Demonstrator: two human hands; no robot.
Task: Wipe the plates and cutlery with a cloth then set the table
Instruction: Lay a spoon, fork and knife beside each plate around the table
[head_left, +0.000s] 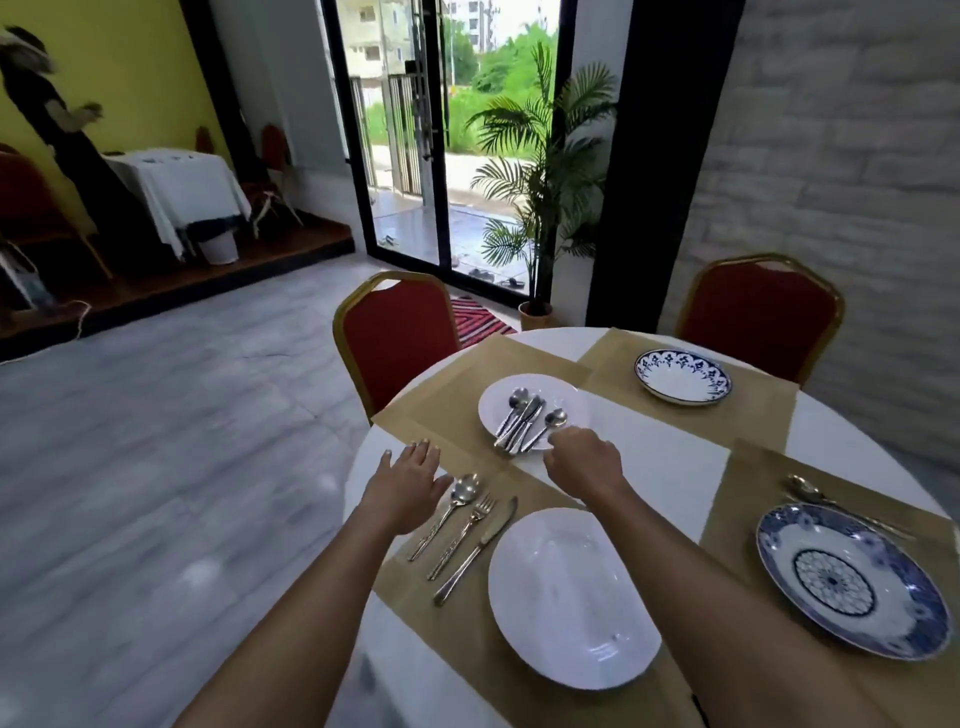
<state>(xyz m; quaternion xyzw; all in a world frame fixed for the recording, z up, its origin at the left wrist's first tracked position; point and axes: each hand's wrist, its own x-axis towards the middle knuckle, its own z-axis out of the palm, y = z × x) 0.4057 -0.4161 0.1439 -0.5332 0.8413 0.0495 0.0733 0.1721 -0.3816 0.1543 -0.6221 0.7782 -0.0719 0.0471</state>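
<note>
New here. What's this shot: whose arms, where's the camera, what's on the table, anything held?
No robot: one camera on a person's head looks down at their bare hands. The left hand is open beside a spoon. The right hand curls at the rim of the far white plate, which carries piled cutlery; whether it grips anything is unclear. On the round table: tan mats, the near white plate with that spoon, a fork and a knife to its left, a near blue plate and a far blue plate.

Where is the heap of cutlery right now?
Head view, centre: the heap of cutlery lies on the far white plate, just beyond the right hand.
</note>
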